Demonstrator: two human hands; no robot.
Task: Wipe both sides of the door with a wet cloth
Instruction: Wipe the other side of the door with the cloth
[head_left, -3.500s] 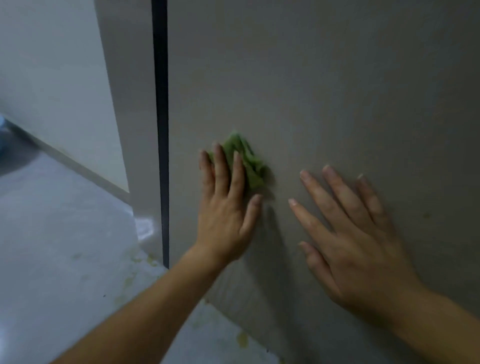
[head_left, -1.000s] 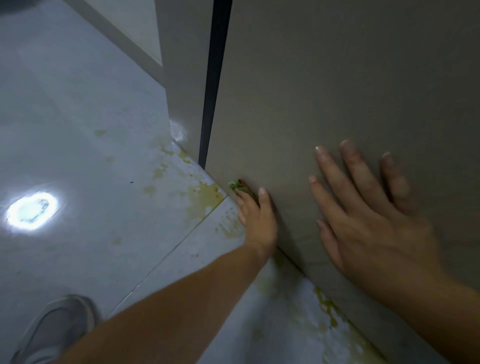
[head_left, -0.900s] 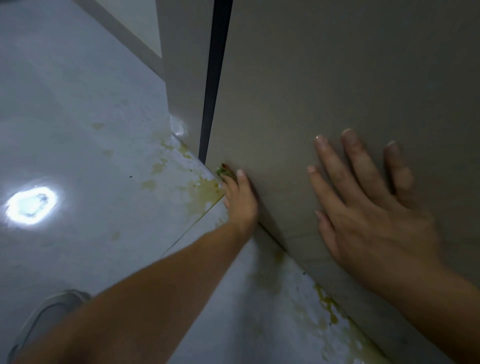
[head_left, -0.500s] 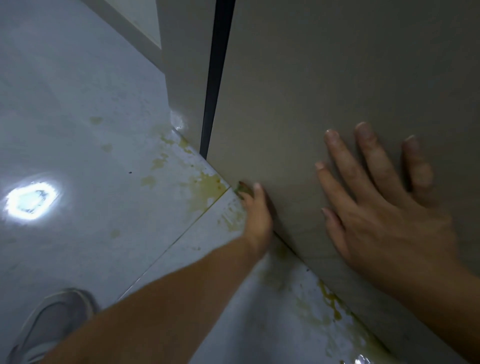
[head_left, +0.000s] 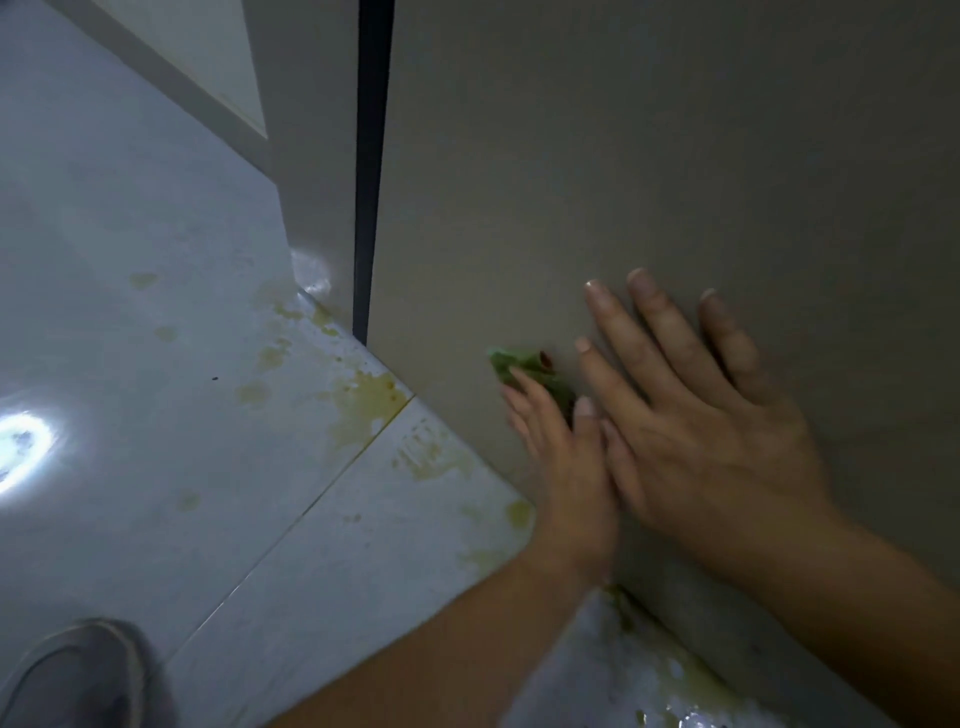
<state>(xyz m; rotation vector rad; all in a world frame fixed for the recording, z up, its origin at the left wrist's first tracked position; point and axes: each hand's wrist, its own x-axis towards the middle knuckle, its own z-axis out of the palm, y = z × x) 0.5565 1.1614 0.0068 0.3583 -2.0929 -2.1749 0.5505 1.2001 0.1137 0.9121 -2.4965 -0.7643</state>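
Observation:
The beige door (head_left: 649, 156) fills the right of the view, its dark edge (head_left: 371, 171) running down to the floor. My left hand (head_left: 561, 457) presses a green cloth (head_left: 524, 371) flat against the door near its bottom edge, fingers straight. Only a small part of the cloth shows past the fingertips. My right hand (head_left: 691, 410) lies flat on the door just right of the left hand, fingers spread and straight, touching the left hand's side.
Grey floor tiles (head_left: 182, 389) with yellowish stains near the door's bottom corner (head_left: 363, 400) and along its lower edge. A light reflection glares at the left. A grey shoe (head_left: 72, 675) stands at the lower left. A wall with a skirting runs at upper left.
My left hand slid the cloth down from mid-door to the bottom edge, worked along it near the corner, and has now moved right and slightly up, beside my right hand.

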